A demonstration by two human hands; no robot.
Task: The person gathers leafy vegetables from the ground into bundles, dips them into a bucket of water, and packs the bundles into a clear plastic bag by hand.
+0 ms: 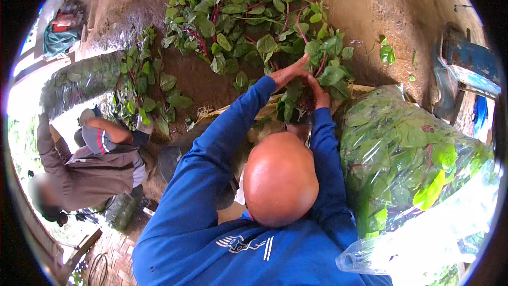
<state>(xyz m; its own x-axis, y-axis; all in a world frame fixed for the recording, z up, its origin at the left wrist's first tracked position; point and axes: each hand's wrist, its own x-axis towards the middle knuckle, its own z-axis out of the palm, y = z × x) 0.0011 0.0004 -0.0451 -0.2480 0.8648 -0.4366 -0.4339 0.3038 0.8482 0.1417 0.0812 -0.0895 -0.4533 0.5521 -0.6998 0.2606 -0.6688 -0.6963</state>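
My left hand reaches in from the left in a blue sleeve, its fingers closed round one side of a bunch of leafy stems. Against the other side of the same bunch is my right hand, also closed on it and close to the left. The bunch has green leaves and reddish-purple stems, some leaves sticking out above and right of the hands, others hanging below them. Just beyond lies a large heap of the same greens on the brown ground. Some fingertips are hidden by leaves.
A clear plastic bag full of leaves stands at the right, near a blue chair. More stems and another filled bag are at the left, beside a co-worker in brown. A bald head fills the lower middle.
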